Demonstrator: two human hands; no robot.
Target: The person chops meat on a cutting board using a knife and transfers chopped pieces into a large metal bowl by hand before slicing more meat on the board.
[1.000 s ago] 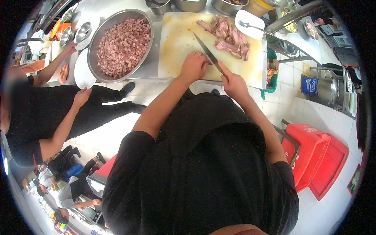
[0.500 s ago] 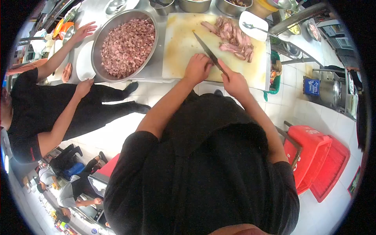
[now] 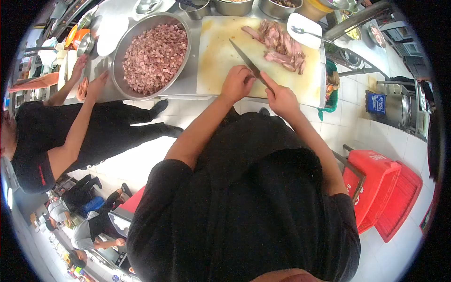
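Note:
My right hand [image 3: 283, 99] grips a kitchen knife [image 3: 245, 58] by its handle, at the near edge of a white cutting board [image 3: 218, 61]. The blade slants up and left over the board. Beside the blade, my left hand [image 3: 237, 83] is closed with its fingers curled; whatever it may hold is hidden. Sliced strips of cooked meat [image 3: 286, 49] lie in a pile at the board's far right. Left of the board, a large metal bowl [image 3: 187, 56] holds a heap of diced meat [image 3: 155, 58].
A white tray [image 3: 293, 21] with a spoon stands at the board's far right corner. Metal pots [image 3: 233, 7] line the back. At left, a co-worker's hands [image 3: 96, 87] are over the counter near a white plate [image 3: 112, 37]. Red bins [image 3: 371, 188] stand on the right.
The white plate now lies farther back on the counter, and the co-worker's hands have come closer together. My hands and the knife have hardly moved.

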